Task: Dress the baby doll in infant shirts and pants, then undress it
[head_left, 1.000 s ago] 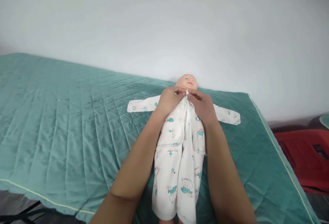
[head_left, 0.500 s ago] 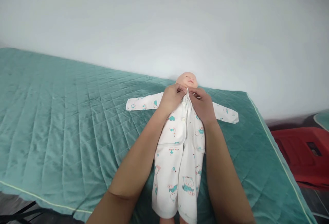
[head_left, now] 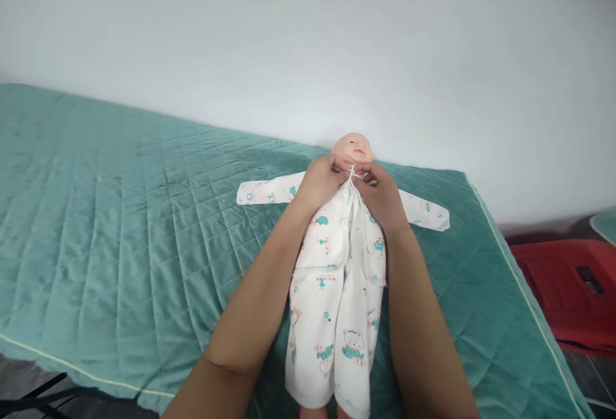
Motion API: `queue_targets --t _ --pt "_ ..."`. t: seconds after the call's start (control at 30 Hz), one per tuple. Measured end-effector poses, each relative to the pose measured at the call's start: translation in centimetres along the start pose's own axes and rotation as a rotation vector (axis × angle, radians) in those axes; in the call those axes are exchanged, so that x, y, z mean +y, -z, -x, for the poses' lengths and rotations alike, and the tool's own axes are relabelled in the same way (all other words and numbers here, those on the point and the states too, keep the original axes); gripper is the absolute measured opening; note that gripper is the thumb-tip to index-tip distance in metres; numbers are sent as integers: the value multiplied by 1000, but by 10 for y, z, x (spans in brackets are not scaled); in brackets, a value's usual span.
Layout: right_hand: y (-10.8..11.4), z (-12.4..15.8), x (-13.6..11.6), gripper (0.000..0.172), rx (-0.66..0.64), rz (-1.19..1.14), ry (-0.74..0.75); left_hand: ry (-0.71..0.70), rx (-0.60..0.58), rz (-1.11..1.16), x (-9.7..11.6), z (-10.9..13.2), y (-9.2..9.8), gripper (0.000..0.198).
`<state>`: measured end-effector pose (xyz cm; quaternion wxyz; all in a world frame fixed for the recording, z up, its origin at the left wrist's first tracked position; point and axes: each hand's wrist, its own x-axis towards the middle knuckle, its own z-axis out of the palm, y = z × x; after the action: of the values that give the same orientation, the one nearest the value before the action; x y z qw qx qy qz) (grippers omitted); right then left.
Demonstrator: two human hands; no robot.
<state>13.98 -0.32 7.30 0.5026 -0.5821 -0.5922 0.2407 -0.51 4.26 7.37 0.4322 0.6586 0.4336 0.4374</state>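
A baby doll (head_left: 353, 147) lies on its back on a teal quilted bed cover (head_left: 120, 213), head toward the wall. It wears a white romper (head_left: 337, 290) printed with small teal animals, sleeves spread to both sides. My left hand (head_left: 321, 181) and my right hand (head_left: 380, 193) meet just under the doll's chin. Both pinch the romper's collar edges together at the top of the button front. The fingertips are partly hidden by the cloth.
A plain white wall (head_left: 308, 53) runs behind the bed. A red plastic object (head_left: 563, 290) sits on the floor to the right of the bed. The bed's near edge (head_left: 72, 367) crosses the lower left.
Both hands have stayed at the collar, with small finger shifts. The view has tilted slightly.
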Motion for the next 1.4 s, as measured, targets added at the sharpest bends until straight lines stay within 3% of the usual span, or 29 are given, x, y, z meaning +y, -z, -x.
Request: queue_targets --t 0.33,0.53,1.07,1.4 --pt "3 2 -10 16 -33 32 -60 -6 -46 -16 3 2 1 10" --pt "1 3 -11 13 -33 21 -61 44 6 -145 13 6 -2 16" --pt "1 1 -5 16 9 27 -90 24 -62 -90 2 5 4 25" --pt "1 0 2 9 53 19 -64 -78 -98 -226 7 9 8 31"
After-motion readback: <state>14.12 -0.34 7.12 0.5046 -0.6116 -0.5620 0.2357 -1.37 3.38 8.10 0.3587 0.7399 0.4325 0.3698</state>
